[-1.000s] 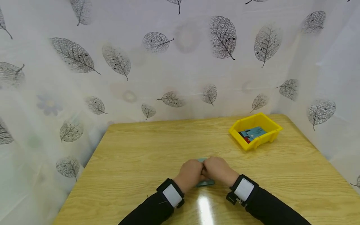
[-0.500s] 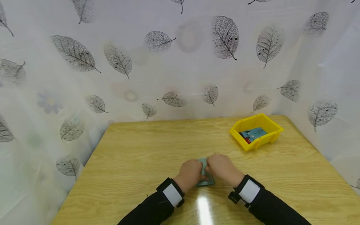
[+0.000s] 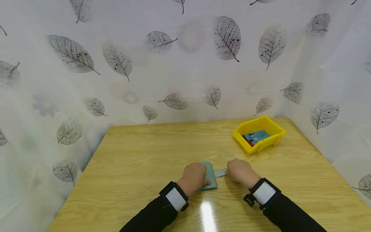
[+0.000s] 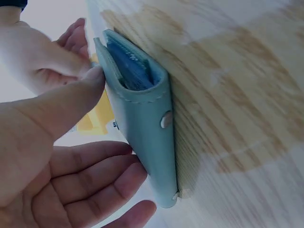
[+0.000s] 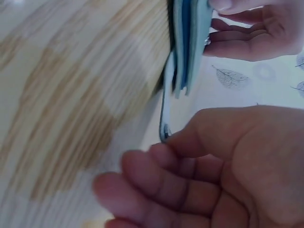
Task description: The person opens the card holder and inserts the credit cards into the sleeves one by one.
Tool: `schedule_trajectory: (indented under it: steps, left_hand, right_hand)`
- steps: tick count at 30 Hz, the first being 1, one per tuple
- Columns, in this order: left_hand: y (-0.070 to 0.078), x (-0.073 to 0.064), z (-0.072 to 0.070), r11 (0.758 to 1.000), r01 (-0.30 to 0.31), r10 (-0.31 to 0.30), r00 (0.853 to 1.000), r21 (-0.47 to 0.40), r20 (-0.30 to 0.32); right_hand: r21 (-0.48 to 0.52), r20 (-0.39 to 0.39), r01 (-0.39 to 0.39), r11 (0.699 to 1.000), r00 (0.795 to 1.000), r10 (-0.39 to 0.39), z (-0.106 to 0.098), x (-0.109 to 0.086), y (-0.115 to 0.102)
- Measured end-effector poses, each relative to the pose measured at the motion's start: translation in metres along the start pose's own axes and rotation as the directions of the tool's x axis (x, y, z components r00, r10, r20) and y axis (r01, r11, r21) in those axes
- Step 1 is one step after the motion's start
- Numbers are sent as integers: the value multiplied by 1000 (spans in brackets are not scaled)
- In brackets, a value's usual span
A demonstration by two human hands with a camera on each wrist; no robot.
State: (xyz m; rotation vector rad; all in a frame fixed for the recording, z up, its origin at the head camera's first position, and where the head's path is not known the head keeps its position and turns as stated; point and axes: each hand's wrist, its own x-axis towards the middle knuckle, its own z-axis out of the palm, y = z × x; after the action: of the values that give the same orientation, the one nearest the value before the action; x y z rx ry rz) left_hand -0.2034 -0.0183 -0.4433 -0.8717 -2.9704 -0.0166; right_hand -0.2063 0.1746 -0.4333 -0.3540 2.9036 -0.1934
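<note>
A pale green card wallet (image 3: pixel 211 176) with a stitched edge and metal snaps lies on the table in front of me, its covers folded together. Blue contents (image 4: pixel 135 71) show between the covers in the left wrist view. My left hand (image 3: pixel 192 178) holds the wallet by its left side, thumb on the cover and fingertips at the spine. From the wallet's right side a narrow closing strap (image 3: pixel 220 173) sticks out. My right hand (image 3: pixel 242 172) pinches the free end of this strap between thumb and forefinger, its other fingers loosely curled.
A yellow plastic bin (image 3: pixel 271 141) stands at the back right of the wooden table (image 3: pixel 156 146), with several blue and red cards (image 3: pixel 259 136) inside. A leaf-patterned curtain (image 3: pixel 185 74) hangs behind the table and along its sides.
My right hand has moved right, away from my left hand, drawing the strap out straight from the wallet. The left hand keeps its hold on the wallet. The view has shifted slightly.
</note>
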Motion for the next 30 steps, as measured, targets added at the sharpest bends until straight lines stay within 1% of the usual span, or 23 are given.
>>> schedule_trajectory:
  steps: [6, 10, 12, 14, 17, 20, 21, 24, 28, 30]
  left_hand:
    - [2, 2, 1, 1000, 13, -13, 1000, 2, 25]
    - [4, 5, 0, 1000, 14, -15, 999, 15, 50]
    - [4, 5, -1, 1000, 10, -10, 999, 14, 49]
    - [5, 7, -2, 1000, -1, 1, 999, 12, 43]
    - [9, 10, -4, 1000, -4, 4, 999, 12, 38]
    - [17, 17, -8, 999, 29, -30, 998, 24, 61]
    - [21, 19, -8, 999, 41, -43, 996, 33, 72]
    - [33, 26, -9, 991, 69, -77, 994, 112, 74]
    - [50, 31, -5, 969, 103, -129, 987, 226, 100]
    - [54, 32, -4, 963, 112, -145, 982, 244, 123]
  right_hand:
    - [-11, 51, -8, 1000, 999, 8, 3, 6, 2]
    - [-27, 96, 27, 999, 995, -24, 2, 12, 3]
    - [-20, 123, 40, 999, 992, -37, 2, 15, 4]
    - [-4, 156, 32, 999, 987, -31, 1, 17, 4]
    - [3, 174, 20, 1000, 984, -21, 1, 17, 4]
    - [-31, 144, 37, 999, 989, -32, 3, 16, 3]
    - [-47, 133, 44, 998, 990, -37, 3, 16, 2]
    - [-83, 126, 45, 996, 991, -34, 4, 17, -1]
    - [-96, 148, 37, 995, 989, -23, 1, 17, -4]
    - [-97, 142, 46, 994, 989, -32, -1, 16, -5]
